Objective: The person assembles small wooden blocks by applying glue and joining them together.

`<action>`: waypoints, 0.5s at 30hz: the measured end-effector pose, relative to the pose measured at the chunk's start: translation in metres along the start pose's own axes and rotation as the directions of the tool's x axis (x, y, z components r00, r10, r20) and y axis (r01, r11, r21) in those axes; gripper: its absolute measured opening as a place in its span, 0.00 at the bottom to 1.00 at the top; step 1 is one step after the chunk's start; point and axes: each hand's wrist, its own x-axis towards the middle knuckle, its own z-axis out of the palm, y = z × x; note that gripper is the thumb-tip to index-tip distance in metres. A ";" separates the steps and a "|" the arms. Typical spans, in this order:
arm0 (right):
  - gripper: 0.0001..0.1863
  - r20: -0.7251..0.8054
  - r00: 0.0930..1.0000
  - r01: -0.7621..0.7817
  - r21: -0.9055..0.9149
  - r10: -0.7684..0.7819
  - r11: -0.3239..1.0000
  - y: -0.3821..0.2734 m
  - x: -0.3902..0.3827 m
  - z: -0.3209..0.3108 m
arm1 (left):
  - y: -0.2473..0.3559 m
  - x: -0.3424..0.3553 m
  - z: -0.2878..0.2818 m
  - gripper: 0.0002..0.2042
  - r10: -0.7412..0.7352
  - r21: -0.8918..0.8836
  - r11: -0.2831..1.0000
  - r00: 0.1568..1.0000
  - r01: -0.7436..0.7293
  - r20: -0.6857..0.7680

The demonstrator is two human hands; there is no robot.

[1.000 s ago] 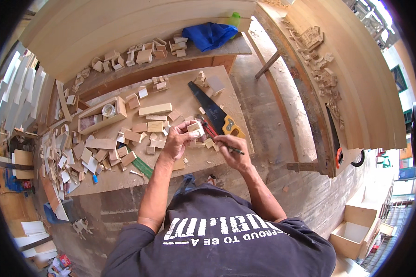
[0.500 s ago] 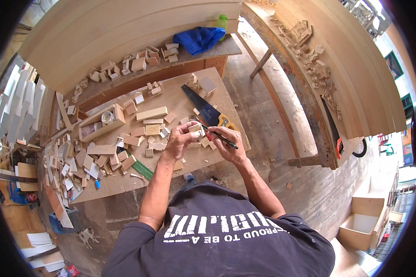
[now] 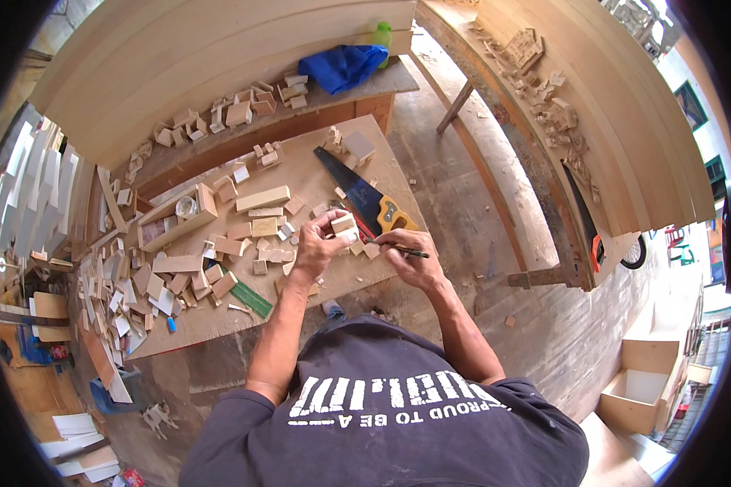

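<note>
My left hand grips a small pale wooden block between fingers and thumb. Just to its right, my right hand is closed on a dark green pencil beside the block. Beyond both hands a handsaw with a dark blade and yellow handle lies on the worktable. A red tool is partly hidden behind my hands. Offcuts and small blocks surround my hands, along with an open wooden box holding a glass jar and a green strip.
A back shelf holds small wooden pieces, a blue cloth and a green bottle. At right stand a bench with small carved pieces and a wooden box. A cat is on the floor at lower left.
The view has shifted, so the table and shelves appear slightly leftward. My right hand has moved slightly, changing the pencil's angle beside the block; my left hand still holds the block.
</note>
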 end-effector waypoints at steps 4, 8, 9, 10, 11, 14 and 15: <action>0.14 -0.098 0.993 -0.056 0.021 0.058 0.998 -0.004 0.006 -0.008 | 0.017 -0.008 0.026 0.25 0.151 0.371 0.919 0.988 -0.134 -0.018; 0.18 0.014 0.992 0.127 -0.231 -0.127 0.965 -0.013 0.016 -0.006 | 0.013 -0.007 0.031 0.24 0.235 0.326 0.916 0.971 -0.235 0.039; 0.18 0.042 0.983 0.181 -0.301 -0.177 0.936 -0.015 0.017 -0.004 | 0.011 -0.007 0.031 0.24 0.240 0.310 0.919 0.970 -0.243 0.051; 0.18 0.078 0.989 0.143 -0.334 -0.124 0.932 -0.019 0.019 -0.005 | 0.018 -0.008 0.035 0.23 0.237 0.297 0.924 0.970 -0.242 0.053; 0.18 0.062 0.987 0.159 -0.328 -0.147 0.931 -0.021 0.019 -0.003 | 0.018 -0.008 0.035 0.23 0.250 0.281 0.926 0.967 -0.252 0.044; 0.17 0.024 0.981 0.191 -0.278 -0.192 0.941 -0.024 0.020 0.003 | 0.018 -0.010 0.033 0.23 0.257 0.194 0.947 0.966 -0.257 0.021; 0.16 0.016 0.981 0.191 -0.239 -0.192 0.952 -0.022 0.021 0.003 | 0.019 -0.012 0.032 0.23 0.238 0.138 0.961 0.971 -0.238 0.021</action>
